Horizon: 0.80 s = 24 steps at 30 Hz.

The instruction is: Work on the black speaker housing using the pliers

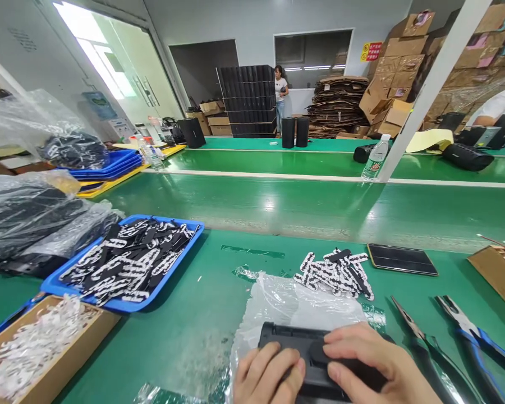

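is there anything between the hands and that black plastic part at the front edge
Nothing visible does. Both the left hand and the right hand already rest directly on the black plastic part, fingers pressing its top face. The clear plastic bag lies under and behind the part, not over it.

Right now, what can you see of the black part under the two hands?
The black part is a flat, matte, plastic-looking block with a ridged top edge. It lies on a clear plastic bag at the near edge of the green table. The left hand and right hand both press on it, covering much of it.
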Tool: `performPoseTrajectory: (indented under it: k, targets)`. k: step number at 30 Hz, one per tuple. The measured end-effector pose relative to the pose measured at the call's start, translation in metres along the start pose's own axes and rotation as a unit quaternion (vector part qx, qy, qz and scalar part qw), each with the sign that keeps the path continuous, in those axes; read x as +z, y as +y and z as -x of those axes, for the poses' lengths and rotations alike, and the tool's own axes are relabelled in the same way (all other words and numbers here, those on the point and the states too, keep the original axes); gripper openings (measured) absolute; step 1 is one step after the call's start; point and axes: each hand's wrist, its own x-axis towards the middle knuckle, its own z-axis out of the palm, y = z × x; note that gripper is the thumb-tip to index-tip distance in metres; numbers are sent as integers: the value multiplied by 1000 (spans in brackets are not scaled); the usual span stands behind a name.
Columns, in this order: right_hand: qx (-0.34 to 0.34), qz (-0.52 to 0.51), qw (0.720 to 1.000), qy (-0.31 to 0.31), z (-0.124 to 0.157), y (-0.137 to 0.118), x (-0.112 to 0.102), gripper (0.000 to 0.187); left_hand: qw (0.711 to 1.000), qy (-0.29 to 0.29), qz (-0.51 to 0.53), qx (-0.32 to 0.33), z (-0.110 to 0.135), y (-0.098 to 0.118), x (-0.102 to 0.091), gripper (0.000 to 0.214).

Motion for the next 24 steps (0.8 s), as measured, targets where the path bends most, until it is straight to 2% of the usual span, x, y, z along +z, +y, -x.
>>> performPoseTrajectory:
  k: [4,8,17,21,24]
  targets:
    - [6,21,999,-35,3,5,-1,23,1000,-1,7,0,-3,-2,-1,32]
    - [-29,60,996,-61,4,5,-4,24,1000,-17,11,-2,-7,-3,-2,31]
    - [-41,86,993,-66,3,3,-1,23,1000,-15,25,-3,-6,-5,-1,30]
    - [-40,92,994,-50,2,-1,-1,20,999,7,46,-2,-1,-8,3,33]
    - [-41,105,991,-70,5,1,-2,22,999,-3,54,0,2,-7,3,31]
